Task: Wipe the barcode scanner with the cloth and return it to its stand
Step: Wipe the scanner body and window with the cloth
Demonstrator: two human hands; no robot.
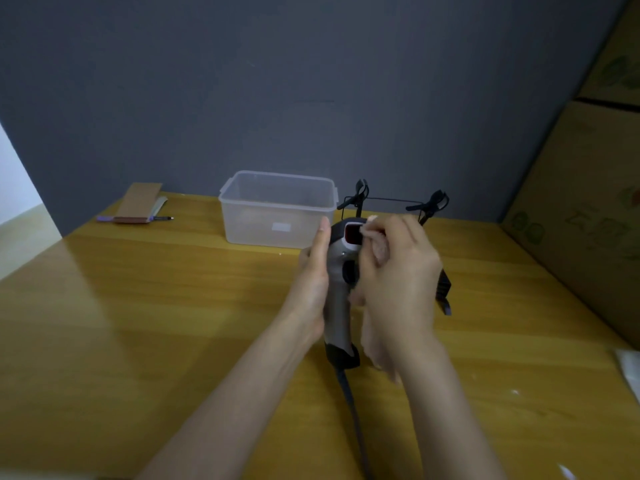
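Observation:
A grey and black barcode scanner (337, 303) is held upright above the wooden table, its red scan window facing me. My left hand (313, 282) grips its body and handle from the left. My right hand (398, 278) holds a small pale cloth (379, 249) bunched in its fingers and presses it against the scanner's head beside the red window. The scanner's cable (349, 396) hangs down toward me. Behind my hands stands the black wire stand (391, 202) with two clamp-like arms; its base is partly hidden by my right hand.
A clear plastic box (277, 209) sits at the back centre of the table (138, 323). A brown notebook (138, 204) and a pen (161, 218) lie at the back left. Cardboard boxes (585, 202) stand along the right side. Something white (628, 372) lies at the right edge.

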